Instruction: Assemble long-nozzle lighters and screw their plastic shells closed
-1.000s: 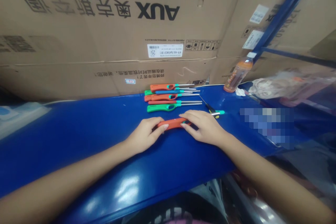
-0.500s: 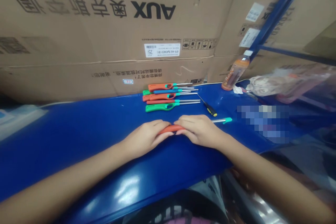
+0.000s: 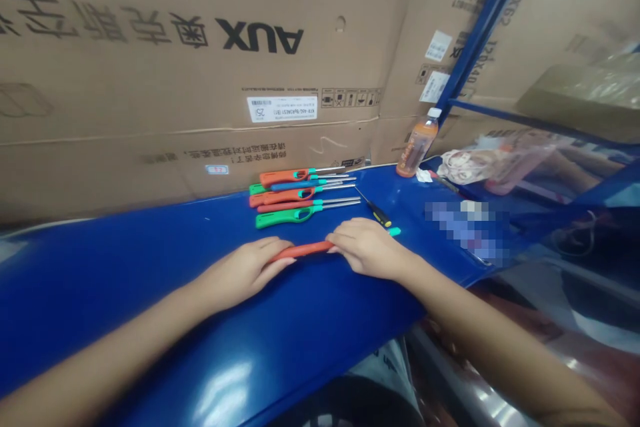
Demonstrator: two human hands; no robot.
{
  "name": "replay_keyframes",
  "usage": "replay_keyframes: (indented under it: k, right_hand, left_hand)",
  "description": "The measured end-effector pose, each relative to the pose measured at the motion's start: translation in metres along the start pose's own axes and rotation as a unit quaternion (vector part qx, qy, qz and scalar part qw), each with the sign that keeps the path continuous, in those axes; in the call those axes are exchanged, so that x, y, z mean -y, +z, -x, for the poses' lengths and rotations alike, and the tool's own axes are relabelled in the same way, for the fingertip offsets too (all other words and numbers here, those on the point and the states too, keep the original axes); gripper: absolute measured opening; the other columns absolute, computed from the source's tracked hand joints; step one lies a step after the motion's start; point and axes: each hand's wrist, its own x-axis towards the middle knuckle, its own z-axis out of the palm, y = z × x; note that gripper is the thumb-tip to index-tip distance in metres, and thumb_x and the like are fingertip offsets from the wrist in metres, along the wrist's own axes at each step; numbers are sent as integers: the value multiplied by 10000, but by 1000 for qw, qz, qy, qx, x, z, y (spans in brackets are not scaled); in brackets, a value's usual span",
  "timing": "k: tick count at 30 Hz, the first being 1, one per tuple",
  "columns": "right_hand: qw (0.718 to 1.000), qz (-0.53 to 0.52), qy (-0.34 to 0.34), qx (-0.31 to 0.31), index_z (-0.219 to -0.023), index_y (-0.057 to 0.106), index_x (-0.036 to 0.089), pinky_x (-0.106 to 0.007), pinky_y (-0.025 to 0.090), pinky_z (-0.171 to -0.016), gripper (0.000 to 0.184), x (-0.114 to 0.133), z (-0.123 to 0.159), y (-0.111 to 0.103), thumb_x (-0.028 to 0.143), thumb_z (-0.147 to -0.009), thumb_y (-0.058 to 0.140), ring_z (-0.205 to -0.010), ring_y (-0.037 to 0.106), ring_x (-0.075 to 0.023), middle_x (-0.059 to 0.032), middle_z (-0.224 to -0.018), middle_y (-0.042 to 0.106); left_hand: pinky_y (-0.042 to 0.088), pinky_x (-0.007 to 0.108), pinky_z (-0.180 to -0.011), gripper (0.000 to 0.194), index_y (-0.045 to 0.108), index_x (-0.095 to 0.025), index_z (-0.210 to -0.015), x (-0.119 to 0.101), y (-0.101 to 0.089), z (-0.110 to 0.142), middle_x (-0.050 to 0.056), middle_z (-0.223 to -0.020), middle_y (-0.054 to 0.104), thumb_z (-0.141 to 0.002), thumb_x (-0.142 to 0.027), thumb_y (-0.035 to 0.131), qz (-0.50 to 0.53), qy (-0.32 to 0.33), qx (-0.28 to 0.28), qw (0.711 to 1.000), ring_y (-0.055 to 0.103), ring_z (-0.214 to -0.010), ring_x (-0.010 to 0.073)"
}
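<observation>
Between my two hands is the orange-red handle of a long-nosed gas lighter (image 3: 306,249), held level over the blue table. The fingers of my left hand (image 3: 253,267) are closed around its left end. At the other end, my right hand (image 3: 367,248) pinches it between thumb and fingers. Beyond the hands lie several lighters with metal tubes, side by side: a green lighter (image 3: 283,217) nearest, then red and blue ones. A yellow-and-black screwdriver (image 3: 381,216) rests right of them. One teal tip (image 3: 395,231) pokes out behind my right hand, its remainder hidden.
Large cardboard boxes (image 3: 150,93) stand along the back of the blue table (image 3: 150,267). At the right are an orange drink bottle (image 3: 418,144), a crumpled plastic bag (image 3: 465,165) and a blurred-out item (image 3: 467,227). A blue metal post (image 3: 480,40) rises there.
My left hand has shifted left along the lighter handle, away from my right hand, baring more of it. The whole view has turned slightly to the right.
</observation>
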Motion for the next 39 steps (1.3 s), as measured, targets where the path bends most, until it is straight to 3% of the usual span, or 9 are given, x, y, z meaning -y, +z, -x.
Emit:
replay_keyframes:
  k: [5,10,16,21,26,33,39]
  right_hand:
    - [1000,25,10,-14,-1067,684,137,-341,461,-751,261,0,-4,3,290,-1033,476,-816,623,-206,-104,-915,722]
    - [996,26,77,-18,-1298,590,177,-434,427,-939,407,-11,6,-11,405,-962,617,-1059,622,-268,-108,-1118,718]
    - [989,26,133,-65,-1245,572,219,-506,396,-1009,359,-41,39,-23,341,-919,659,-1083,631,-292,-116,-1176,702]
    - [988,22,145,-55,-1154,580,221,-515,380,-1048,365,-48,56,-24,423,-883,715,-1089,646,-289,-105,-1138,707]
    - [988,24,132,-71,-1013,622,221,-476,407,-1001,80,-50,63,-24,276,-962,592,-971,681,-238,-71,-1006,738]
    - [999,9,47,-22,-1053,674,202,-413,374,-1000,174,-25,31,-22,317,-1014,550,-952,662,-196,-49,-998,756]
    - [998,65,-9,-6,-940,673,144,-361,397,-802,291,-5,0,2,316,-1044,463,-776,600,-199,-87,-827,704]
  left_hand:
    - [539,295,-829,320,641,-217,-1216,-4,4,-2,64,-1094,688,-1028,-414,472,-8,-16,-26,999,685,-942,201]
    - [525,290,-834,298,644,-194,-1170,9,4,-1,74,-1077,679,-1042,-381,450,2,2,-41,999,666,-945,195]
    - [513,293,-810,278,636,-187,-1165,17,1,3,78,-1038,674,-1041,-358,455,-2,2,-68,998,646,-920,195]
    - [513,281,-791,283,646,-188,-1161,18,3,2,77,-1013,675,-1038,-357,457,-1,5,-65,998,648,-897,192]
    - [519,269,-781,282,655,-192,-1148,19,3,1,75,-1005,685,-1033,-363,463,1,10,-71,997,655,-890,189]
    - [534,289,-800,290,626,-186,-1190,12,10,1,89,-1096,690,-1042,-357,446,-47,31,-52,997,680,-932,202]
    - [537,282,-760,296,632,-187,-1205,5,14,6,87,-1040,695,-1039,-346,445,-46,29,-66,996,680,-870,189]
